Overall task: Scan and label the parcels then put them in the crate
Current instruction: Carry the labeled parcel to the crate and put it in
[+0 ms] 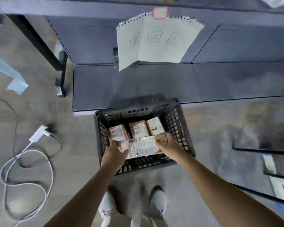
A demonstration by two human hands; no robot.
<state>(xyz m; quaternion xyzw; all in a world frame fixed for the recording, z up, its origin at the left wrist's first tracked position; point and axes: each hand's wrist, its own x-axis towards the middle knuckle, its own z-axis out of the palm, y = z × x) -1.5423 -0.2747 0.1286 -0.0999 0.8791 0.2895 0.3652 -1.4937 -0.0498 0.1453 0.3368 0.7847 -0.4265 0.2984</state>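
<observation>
A grey floor (pixel 211 141) fills most of the view, with a dark grey shelf unit (pixel 154 84) along its far side. A black perforated crate (pixel 185 128) stands on the floor, its far wall against the foot of the shelf unit. A torn-edged paper sheet (pixel 154 41) with blurred handwriting hangs from the shelf unit above the crate. Near the floor's left edge lies a looped white cable (pixel 28 161).

A brown parcel (pixel 141 145) with a white label lies crosswise over the crate's near half. I cannot tell whether it rests on anything. Along the crate's far wall stand three labelled parcels (pixel 138 129) side by side.

The left hand (pixel 115 154) grips the brown parcel's left end, fingers curled round it. The right hand (pixel 169 145) holds its right end, fingers wrapped over the edge. A white adapter (pixel 38 133) joins the cable to a dark lead.
</observation>
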